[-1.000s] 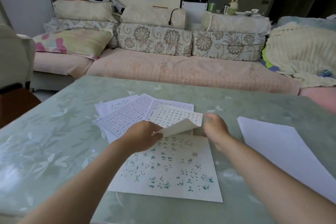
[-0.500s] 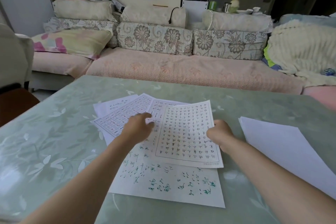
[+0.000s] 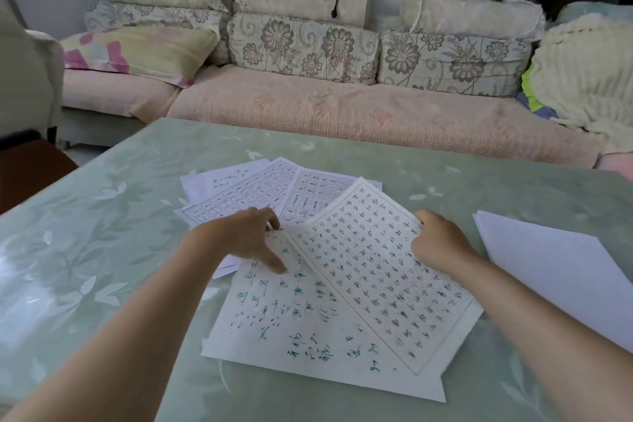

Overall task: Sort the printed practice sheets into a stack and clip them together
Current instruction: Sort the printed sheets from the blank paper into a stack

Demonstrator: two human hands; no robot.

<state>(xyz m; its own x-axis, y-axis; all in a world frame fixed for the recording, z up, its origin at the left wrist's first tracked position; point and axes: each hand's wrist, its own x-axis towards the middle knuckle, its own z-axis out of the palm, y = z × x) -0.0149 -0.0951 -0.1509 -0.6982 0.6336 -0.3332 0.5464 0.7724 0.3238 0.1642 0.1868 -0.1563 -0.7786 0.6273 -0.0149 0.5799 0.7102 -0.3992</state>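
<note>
Since half a second ago the gridded sheet has swung from lying square between the hands to a slant. Its near corner is now drawn down over the lower right of the green-ink sheet. The left hand, which was at that sheet's left edge, has come off it and spread out.

At the far left of the pile, several printed practice sheets lie fanned and overlapping on the counter, their near edges tucked under the others. The left hand lies over them with fingers wide and holds nothing; its thumb tip presses on the green-ink sheet. That sheet lies flat nearest the person, with the gridded sheet slanted across its right half. The right hand grips the gridded sheet's right edge near the far corner, fingers curled round the paper. Further right, apart from the pile, plain white sheets lie on the counter.

Sorting looks to be at the gathering stage, with nothing squared up yet. The next move likely calls for turning the gridded sheet until its edges match the sheet beneath, while the left hand pins that one down. The fanned sheets would then need drawing in. No clip is in view.
</note>
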